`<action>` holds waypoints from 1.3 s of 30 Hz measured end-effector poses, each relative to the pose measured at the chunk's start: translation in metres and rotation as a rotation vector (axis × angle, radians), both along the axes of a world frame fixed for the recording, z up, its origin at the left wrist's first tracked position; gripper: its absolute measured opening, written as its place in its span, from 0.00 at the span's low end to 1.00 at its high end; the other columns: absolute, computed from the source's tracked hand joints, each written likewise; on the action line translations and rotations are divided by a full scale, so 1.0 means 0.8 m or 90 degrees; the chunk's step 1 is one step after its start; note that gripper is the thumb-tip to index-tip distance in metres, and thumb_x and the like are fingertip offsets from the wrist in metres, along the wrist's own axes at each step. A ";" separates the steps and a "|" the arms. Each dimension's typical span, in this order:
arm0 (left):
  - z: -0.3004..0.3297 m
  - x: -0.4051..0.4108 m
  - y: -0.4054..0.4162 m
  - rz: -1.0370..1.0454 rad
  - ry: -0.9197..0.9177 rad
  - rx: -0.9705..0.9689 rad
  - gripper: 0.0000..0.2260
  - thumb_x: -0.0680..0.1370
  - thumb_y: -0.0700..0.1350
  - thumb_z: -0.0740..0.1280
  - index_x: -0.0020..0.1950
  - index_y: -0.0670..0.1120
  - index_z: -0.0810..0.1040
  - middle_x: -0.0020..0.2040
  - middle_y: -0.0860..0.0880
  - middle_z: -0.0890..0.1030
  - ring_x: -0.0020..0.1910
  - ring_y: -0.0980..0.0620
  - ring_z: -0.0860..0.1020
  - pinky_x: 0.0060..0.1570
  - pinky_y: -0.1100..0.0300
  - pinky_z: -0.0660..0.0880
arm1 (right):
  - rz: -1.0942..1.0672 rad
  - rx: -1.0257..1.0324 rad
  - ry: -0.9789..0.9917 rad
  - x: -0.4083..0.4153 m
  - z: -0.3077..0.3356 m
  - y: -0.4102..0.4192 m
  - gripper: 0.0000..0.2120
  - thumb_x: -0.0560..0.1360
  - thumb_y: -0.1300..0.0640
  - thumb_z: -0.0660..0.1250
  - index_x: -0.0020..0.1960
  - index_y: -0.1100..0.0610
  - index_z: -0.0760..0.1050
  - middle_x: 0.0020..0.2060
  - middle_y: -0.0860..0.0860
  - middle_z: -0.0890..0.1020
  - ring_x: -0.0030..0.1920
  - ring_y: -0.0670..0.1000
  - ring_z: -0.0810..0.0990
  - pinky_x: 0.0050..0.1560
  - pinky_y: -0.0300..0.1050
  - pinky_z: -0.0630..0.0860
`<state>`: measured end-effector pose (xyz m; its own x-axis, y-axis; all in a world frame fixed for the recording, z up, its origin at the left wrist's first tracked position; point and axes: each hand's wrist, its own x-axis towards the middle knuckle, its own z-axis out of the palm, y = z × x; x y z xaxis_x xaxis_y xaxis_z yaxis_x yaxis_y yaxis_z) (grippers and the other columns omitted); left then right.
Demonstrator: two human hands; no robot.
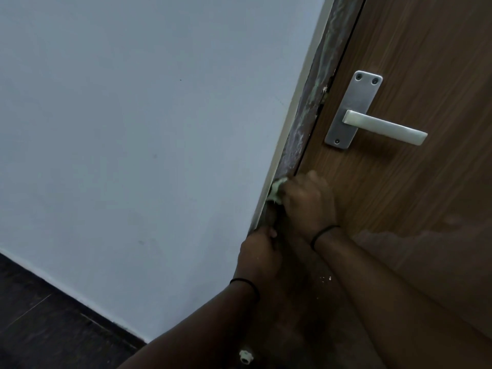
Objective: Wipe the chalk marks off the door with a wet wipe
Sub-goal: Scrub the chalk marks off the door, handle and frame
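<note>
A brown wooden door [415, 182] fills the right side, with a dark frame strip [314, 107] along its left edge bearing pale greenish-white smears. My right hand [310, 202] grips a crumpled pale wet wipe [277, 191] and presses it against the frame strip below the handle. My left hand [259, 253] sits just below, fingers curled against the frame edge; what they hold, if anything, is hidden. A lighter, damp-looking patch [415, 249] shows on the door to the right of my right forearm. A few white specks [326, 278] dot the door lower down.
A silver lever handle [383, 127] on a metal plate sticks out from the door above my hands. A pale blue-grey wall [133, 142] lies to the left, dark floor [40, 315] at bottom left. A small white knob-like object [245, 356] sits at the bottom edge.
</note>
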<state>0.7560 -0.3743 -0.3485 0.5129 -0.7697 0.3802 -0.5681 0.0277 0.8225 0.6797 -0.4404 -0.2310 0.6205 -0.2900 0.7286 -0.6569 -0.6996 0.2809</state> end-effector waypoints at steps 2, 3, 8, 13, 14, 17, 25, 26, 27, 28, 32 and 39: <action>0.004 -0.003 -0.001 0.002 0.004 -0.010 0.08 0.75 0.41 0.64 0.52 0.50 0.77 0.50 0.50 0.82 0.49 0.48 0.80 0.48 0.60 0.73 | -0.002 -0.027 -0.098 0.013 0.023 -0.004 0.03 0.70 0.64 0.71 0.38 0.59 0.79 0.35 0.56 0.78 0.39 0.59 0.75 0.38 0.52 0.72; 0.008 -0.005 -0.001 0.007 0.006 -0.022 0.08 0.75 0.41 0.63 0.53 0.49 0.77 0.50 0.50 0.82 0.48 0.48 0.80 0.47 0.60 0.73 | 0.000 -0.029 -0.118 0.018 0.029 -0.002 0.03 0.69 0.66 0.71 0.38 0.59 0.79 0.34 0.56 0.79 0.38 0.59 0.75 0.38 0.52 0.72; 0.034 -0.012 -0.002 0.028 0.026 -0.096 0.12 0.76 0.44 0.59 0.58 0.48 0.75 0.49 0.49 0.81 0.47 0.48 0.79 0.46 0.57 0.74 | 0.009 0.031 0.012 0.009 0.023 0.010 0.04 0.69 0.65 0.70 0.36 0.60 0.79 0.35 0.56 0.80 0.39 0.59 0.76 0.39 0.51 0.73; 0.049 -0.016 0.002 0.032 0.022 -0.122 0.11 0.76 0.43 0.61 0.58 0.47 0.74 0.51 0.48 0.79 0.50 0.47 0.78 0.49 0.51 0.77 | -0.058 -0.020 -0.155 0.021 0.077 0.005 0.03 0.71 0.64 0.68 0.41 0.59 0.80 0.38 0.56 0.81 0.41 0.59 0.77 0.38 0.50 0.73; 0.049 -0.017 0.001 0.035 0.022 -0.117 0.11 0.77 0.42 0.62 0.59 0.46 0.74 0.52 0.47 0.79 0.51 0.46 0.77 0.50 0.50 0.77 | -0.054 0.001 -0.132 0.026 0.075 0.011 0.04 0.70 0.65 0.67 0.42 0.59 0.80 0.39 0.57 0.81 0.41 0.60 0.77 0.38 0.51 0.74; 0.052 -0.019 0.001 0.031 0.017 -0.105 0.10 0.77 0.41 0.61 0.57 0.45 0.74 0.52 0.48 0.79 0.50 0.47 0.78 0.50 0.50 0.76 | -0.063 0.091 0.034 0.021 0.050 0.017 0.07 0.75 0.61 0.63 0.46 0.58 0.80 0.42 0.55 0.81 0.46 0.57 0.76 0.45 0.51 0.73; 0.070 -0.022 0.002 0.032 0.022 -0.090 0.12 0.77 0.42 0.63 0.61 0.48 0.73 0.52 0.50 0.79 0.50 0.50 0.78 0.47 0.56 0.74 | -0.061 0.083 -0.072 0.025 0.087 0.017 0.08 0.74 0.65 0.64 0.52 0.58 0.77 0.46 0.56 0.80 0.44 0.58 0.80 0.39 0.48 0.77; 0.074 -0.023 0.002 0.029 0.027 -0.093 0.10 0.78 0.44 0.63 0.59 0.49 0.73 0.52 0.51 0.79 0.50 0.50 0.78 0.47 0.57 0.74 | -0.055 0.111 -0.017 0.023 0.082 0.019 0.07 0.75 0.64 0.63 0.51 0.57 0.77 0.46 0.55 0.79 0.45 0.57 0.79 0.39 0.47 0.75; 0.078 -0.024 0.001 0.026 0.029 -0.100 0.09 0.79 0.45 0.63 0.58 0.50 0.73 0.51 0.51 0.79 0.49 0.51 0.78 0.46 0.57 0.74 | -0.053 0.127 0.015 0.017 0.078 0.020 0.07 0.76 0.63 0.62 0.51 0.57 0.76 0.46 0.54 0.79 0.46 0.56 0.79 0.39 0.46 0.73; 0.083 -0.024 -0.001 0.025 0.029 -0.107 0.08 0.79 0.45 0.63 0.58 0.50 0.72 0.51 0.52 0.79 0.49 0.51 0.78 0.46 0.57 0.75 | -0.055 0.126 0.014 0.011 0.078 0.020 0.07 0.76 0.62 0.62 0.50 0.56 0.77 0.46 0.54 0.79 0.45 0.56 0.79 0.39 0.46 0.72; 0.092 -0.018 -0.006 0.022 -0.003 -0.121 0.19 0.76 0.43 0.62 0.67 0.52 0.68 0.54 0.51 0.79 0.52 0.50 0.78 0.50 0.53 0.77 | -0.066 0.049 -0.159 0.012 0.107 0.017 0.08 0.76 0.63 0.63 0.53 0.57 0.78 0.45 0.55 0.80 0.42 0.59 0.81 0.36 0.48 0.76; 0.093 -0.018 -0.011 -0.006 -0.022 -0.139 0.32 0.77 0.56 0.57 0.78 0.61 0.46 0.61 0.51 0.80 0.51 0.51 0.80 0.49 0.53 0.80 | -0.093 0.077 -0.044 0.015 0.101 0.020 0.07 0.77 0.60 0.61 0.51 0.55 0.78 0.46 0.53 0.80 0.45 0.57 0.81 0.38 0.45 0.75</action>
<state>0.7418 -0.3828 -0.2744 0.4906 -0.6714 0.5555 -0.5946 0.2082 0.7766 0.6914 -0.4241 -0.1500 0.5152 -0.4611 0.7224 -0.7689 -0.6211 0.1519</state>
